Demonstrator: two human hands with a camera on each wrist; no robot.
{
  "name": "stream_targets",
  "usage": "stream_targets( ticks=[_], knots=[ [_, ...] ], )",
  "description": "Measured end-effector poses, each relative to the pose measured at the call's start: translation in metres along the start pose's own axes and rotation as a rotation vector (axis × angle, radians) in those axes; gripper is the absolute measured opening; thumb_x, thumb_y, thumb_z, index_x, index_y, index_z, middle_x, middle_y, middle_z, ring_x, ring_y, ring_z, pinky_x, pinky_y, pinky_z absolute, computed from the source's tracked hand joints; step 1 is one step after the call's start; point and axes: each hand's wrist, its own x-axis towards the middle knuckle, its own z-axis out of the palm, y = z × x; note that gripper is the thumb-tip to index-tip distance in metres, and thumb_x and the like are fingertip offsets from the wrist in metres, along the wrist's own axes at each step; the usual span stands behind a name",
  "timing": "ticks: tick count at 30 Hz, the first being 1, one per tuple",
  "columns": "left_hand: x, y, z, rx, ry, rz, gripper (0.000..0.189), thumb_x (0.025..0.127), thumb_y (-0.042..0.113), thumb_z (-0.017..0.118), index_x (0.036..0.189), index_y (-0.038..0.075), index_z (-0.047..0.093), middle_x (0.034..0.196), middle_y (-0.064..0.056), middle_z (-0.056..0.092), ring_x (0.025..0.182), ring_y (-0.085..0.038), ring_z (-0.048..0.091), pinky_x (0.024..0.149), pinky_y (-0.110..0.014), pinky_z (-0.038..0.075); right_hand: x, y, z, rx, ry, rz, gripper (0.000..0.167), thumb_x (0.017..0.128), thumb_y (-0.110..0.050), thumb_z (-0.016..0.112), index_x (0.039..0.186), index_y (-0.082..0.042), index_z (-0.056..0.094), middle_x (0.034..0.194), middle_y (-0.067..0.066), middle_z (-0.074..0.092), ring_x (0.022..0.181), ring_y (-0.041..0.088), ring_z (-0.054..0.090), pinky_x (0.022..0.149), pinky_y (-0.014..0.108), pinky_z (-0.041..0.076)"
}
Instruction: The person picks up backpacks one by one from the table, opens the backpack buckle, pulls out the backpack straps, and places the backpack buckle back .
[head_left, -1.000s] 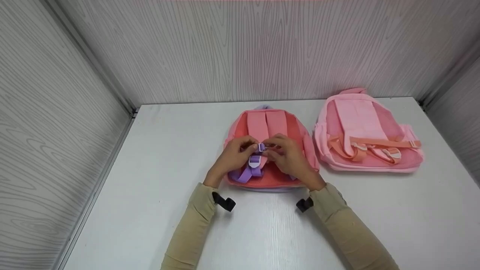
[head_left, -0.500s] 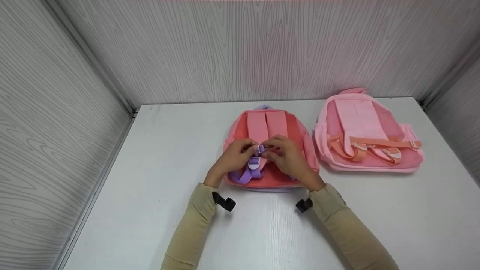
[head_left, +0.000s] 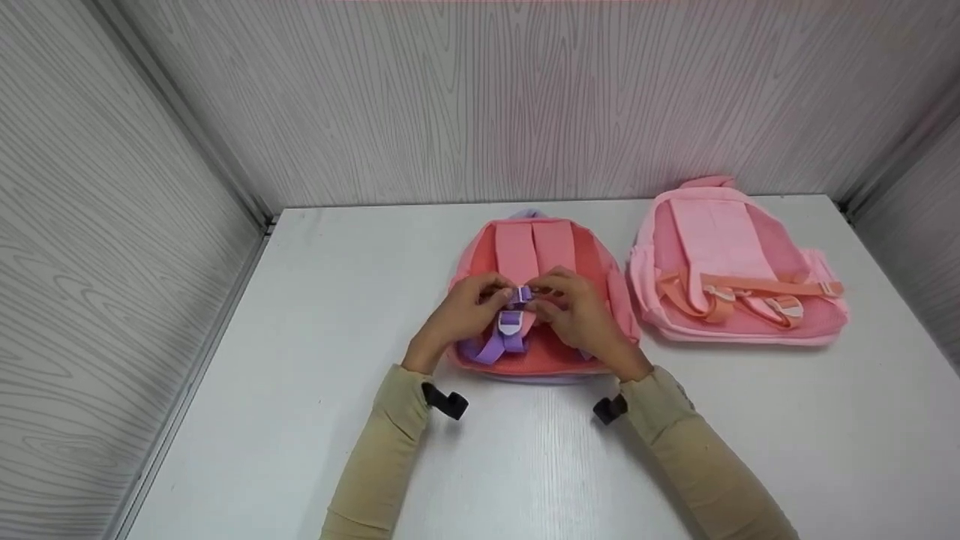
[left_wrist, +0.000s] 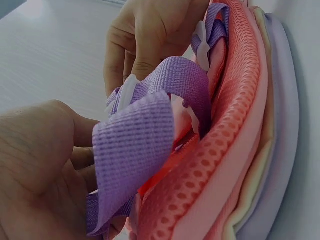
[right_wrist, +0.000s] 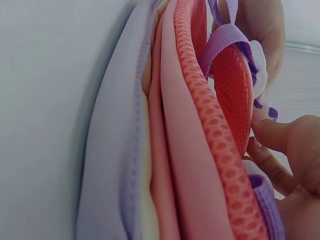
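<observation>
A coral-pink backpack (head_left: 551, 352) lies on the table, its padded shoulder straps (head_left: 534, 251) facing up. Over it, my left hand (head_left: 466, 311) pinches a white buckle (head_left: 523, 295) on purple webbing between thumb and fingers. From the other side my right hand (head_left: 576, 311) pinches the webbing at the same buckle. Just below, a second white buckle (head_left: 511, 323) hangs with loose purple ends. In the left wrist view a purple strap (left_wrist: 132, 150) loops up beside the left palm. The right wrist view has the right thumb and fingers (right_wrist: 272, 135) close to the mesh edge; the fingertips are partly hidden.
To the right, a light pink backpack (head_left: 720, 240) lies on the white table (head_left: 315, 315), with orange straps (head_left: 765, 285) and white buckles across it. Grey wood-grain panels (head_left: 495, 97) stand behind and at both sides. Black camera mounts (head_left: 448, 403) sit on both wrists.
The pinched buckle and the one below it dip slightly, then come back up. My left forearm has shifted a touch left. Both hands keep their pinch; the backpacks stay in place.
</observation>
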Motion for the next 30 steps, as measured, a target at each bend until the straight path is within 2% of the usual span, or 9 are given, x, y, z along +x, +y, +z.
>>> stream_targets(
  ticks=[6,13,23,30],
  knots=[
    [-0.0011,-0.0038,-0.0045,0.017,0.009,0.013,0.018,0.111,0.019,0.058,0.117,0.011,0.073,0.105,-0.002,0.069,0.094,-0.015,0.058,0.085,-0.034,0.048,0.0002,-0.0019,-0.0011,-0.020,0.011,-0.016,0.024,0.095,-0.005,0.080,0.119,-0.006,0.079,0.109,0.010,0.072,0.101,0.026,0.071,0.092,0.048,0.063],
    [0.0016,-0.0050,-0.0017,0.031,0.030,0.012,0.017,0.111,0.020,0.058,0.115,0.014,0.073,0.107,-0.001,0.069,0.098,-0.015,0.059,0.091,-0.034,0.049,0.0005,-0.0011,-0.0013,-0.032,0.000,0.006,0.024,0.096,-0.007,0.079,0.120,-0.008,0.079,0.109,0.009,0.072,0.101,0.025,0.071,0.094,0.047,0.062],
    [0.0039,-0.0057,0.0015,0.025,0.048,0.046,0.017,0.111,0.017,0.058,0.114,0.011,0.073,0.106,-0.002,0.070,0.095,-0.014,0.059,0.088,-0.033,0.049,0.0010,-0.0022,-0.0019,-0.021,0.002,0.003,0.026,0.095,-0.008,0.081,0.121,-0.009,0.079,0.109,0.008,0.073,0.101,0.023,0.071,0.095,0.046,0.062],
    [0.0024,-0.0042,0.0038,0.019,0.043,0.041,0.017,0.111,0.017,0.058,0.115,0.011,0.073,0.107,-0.002,0.070,0.096,-0.014,0.059,0.088,-0.033,0.049,-0.0003,-0.0006,-0.0011,-0.028,-0.002,-0.006,0.026,0.095,-0.007,0.080,0.121,-0.007,0.079,0.109,0.010,0.073,0.103,0.025,0.071,0.095,0.048,0.062]
  ],
)
